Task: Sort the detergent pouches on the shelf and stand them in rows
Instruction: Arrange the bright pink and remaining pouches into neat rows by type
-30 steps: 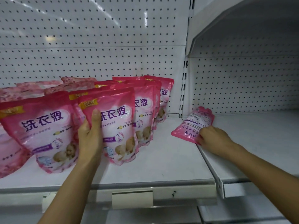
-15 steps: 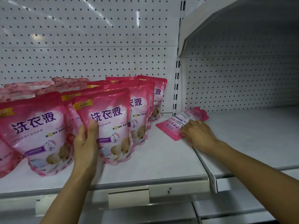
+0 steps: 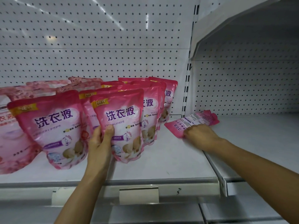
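Note:
Pink detergent pouches stand in rows on the white shelf (image 3: 169, 160). My left hand (image 3: 101, 141) grips the left edge of the front upright pouch (image 3: 124, 123), thumb on its face. Another front pouch (image 3: 51, 126) stands to its left, and a row of pouches (image 3: 152, 104) runs back behind it. One pouch (image 3: 192, 122) lies flat, back side up, across the seam between the two shelf sections. My right hand (image 3: 199, 137) rests on its near end, fingers curled over it.
White pegboard (image 3: 97, 46) forms the back wall. An upright post (image 3: 187, 88) divides the left bay from the right bay (image 3: 258, 135), whose shelf sits under an upper shelf (image 3: 242, 29). A blank price tag holder (image 3: 139, 195) hangs on the front rail.
The lying pouch went from lifted and tilted to flat on the shelf, with my right hand pressing on it. My left hand stays on the front pouch.

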Available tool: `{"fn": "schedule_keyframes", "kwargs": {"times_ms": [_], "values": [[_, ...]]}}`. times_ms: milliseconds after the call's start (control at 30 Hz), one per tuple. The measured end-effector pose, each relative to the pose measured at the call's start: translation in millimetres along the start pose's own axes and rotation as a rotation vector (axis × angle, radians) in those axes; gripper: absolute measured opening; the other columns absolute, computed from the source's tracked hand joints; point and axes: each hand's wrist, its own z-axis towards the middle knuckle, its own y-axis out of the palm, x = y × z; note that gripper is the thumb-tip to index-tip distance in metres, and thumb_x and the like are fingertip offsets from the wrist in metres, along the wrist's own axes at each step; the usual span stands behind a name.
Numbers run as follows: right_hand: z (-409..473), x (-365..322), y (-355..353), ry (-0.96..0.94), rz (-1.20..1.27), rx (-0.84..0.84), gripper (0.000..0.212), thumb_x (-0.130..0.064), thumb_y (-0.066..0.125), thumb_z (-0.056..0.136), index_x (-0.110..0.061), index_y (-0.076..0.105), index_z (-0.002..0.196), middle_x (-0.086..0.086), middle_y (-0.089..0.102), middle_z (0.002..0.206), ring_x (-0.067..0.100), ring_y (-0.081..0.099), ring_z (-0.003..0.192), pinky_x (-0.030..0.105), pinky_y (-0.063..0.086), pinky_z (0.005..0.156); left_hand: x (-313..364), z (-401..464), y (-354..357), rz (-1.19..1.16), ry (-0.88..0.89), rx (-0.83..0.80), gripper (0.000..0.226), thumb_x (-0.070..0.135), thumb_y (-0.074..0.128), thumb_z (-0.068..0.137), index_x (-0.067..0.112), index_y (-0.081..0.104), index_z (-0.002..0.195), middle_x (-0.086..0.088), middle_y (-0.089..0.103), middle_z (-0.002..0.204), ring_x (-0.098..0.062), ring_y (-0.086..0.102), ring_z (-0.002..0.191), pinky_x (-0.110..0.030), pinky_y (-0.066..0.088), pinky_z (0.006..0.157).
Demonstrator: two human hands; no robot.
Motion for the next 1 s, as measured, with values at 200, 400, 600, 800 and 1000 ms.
{"fn": "schedule_keyframes", "kwargs": {"times_ms": [200,400,600,800,1000], "values": [[-4,21,-37,0.267,0.594,0.597,0.015,-0.017,0.044,0.1,-0.011,0.058,0.096,0.002,0.061,0.074,0.024,0.059,0.063,0.038,0.052,0.066,0,-5,10,-0.146,-0.086,-0.034,0.025,0.022,0.049,0.101,0.008,0.059,0.119,0.003,0.079,0.092,-0.008,0.075,0.08,-0.022,0.058,0.059],[12,22,-91,0.466,1.183,0.816,0.02,-0.015,0.04,0.1,-0.007,0.046,0.084,-0.004,0.044,0.072,0.01,0.04,0.063,0.029,0.037,0.061,-9,2,18,-0.257,-0.094,0.083,0.022,0.033,0.054,0.099,0.019,0.069,0.105,-0.014,0.074,0.111,-0.037,0.07,0.104,-0.061,0.052,0.092],[10,-29,-90,0.529,1.448,0.942,0.02,-0.02,0.041,0.102,-0.013,0.049,0.085,-0.006,0.046,0.073,0.005,0.039,0.063,0.017,0.034,0.056,-12,9,23,-0.217,-0.086,0.28,0.027,0.041,0.051,0.099,0.024,0.07,0.09,-0.011,0.076,0.1,-0.034,0.072,0.095,-0.051,0.059,0.085],[-1,-54,-79,0.613,1.687,1.035,0.027,-0.019,0.042,0.103,-0.022,0.043,0.076,-0.008,0.041,0.06,0.0,0.037,0.048,0.019,0.035,0.048,-13,10,19,-0.193,-0.077,0.207,0.031,0.044,0.052,0.097,0.017,0.068,0.094,-0.004,0.075,0.086,-0.024,0.072,0.081,-0.036,0.06,0.069],[-28,-64,-64,0.314,1.954,0.716,0.037,-0.032,0.069,0.076,-0.015,0.053,0.105,-0.016,0.073,0.081,-0.001,0.069,0.073,0.015,0.053,0.061,-13,15,-13,-0.144,-0.174,-0.202,0.078,0.049,0.09,0.056,0.012,0.062,0.118,-0.008,0.076,0.104,-0.029,0.074,0.095,-0.043,0.058,0.081]]}}
